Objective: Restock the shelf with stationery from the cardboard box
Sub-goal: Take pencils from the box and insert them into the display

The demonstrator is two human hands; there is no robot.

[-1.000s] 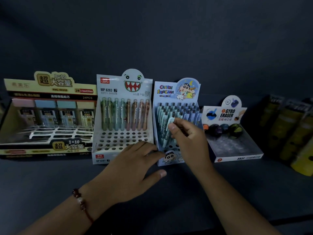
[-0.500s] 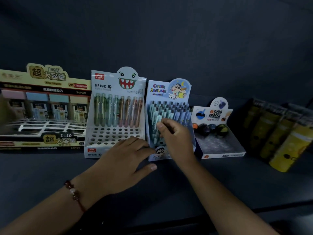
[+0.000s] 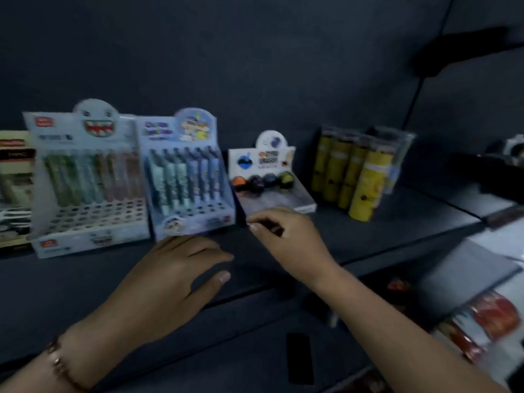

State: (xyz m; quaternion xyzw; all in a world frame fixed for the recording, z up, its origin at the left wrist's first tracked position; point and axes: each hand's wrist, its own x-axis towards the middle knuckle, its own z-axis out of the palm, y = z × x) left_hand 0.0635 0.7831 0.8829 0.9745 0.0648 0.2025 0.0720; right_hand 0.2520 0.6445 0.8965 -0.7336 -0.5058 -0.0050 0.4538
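Left hand (image 3: 170, 282) flat, fingers (image 3: 209, 251) spread straight, holding nothing; hovers over shelf (image 3: 382, 222) front, likely for balance. Right hand (image 3: 289, 239) curled loosely, fingertips (image 3: 253, 226) pinched together; whether anything held, cannot tell — blurred. Cartoon pen display (image 3: 187, 177) just left of right fingertips, pens upright in holes so shoppers see them. Eraser tray (image 3: 272, 180) just behind them. Yellow tubes (image 3: 354, 174) well right. Cardboard box not visible.

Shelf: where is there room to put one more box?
The shelf is bare along its front edge, before the pen boxes. More bare patches lie between the eraser box and the yellow tubes, and right of the tubes. The back row at left is crowded.
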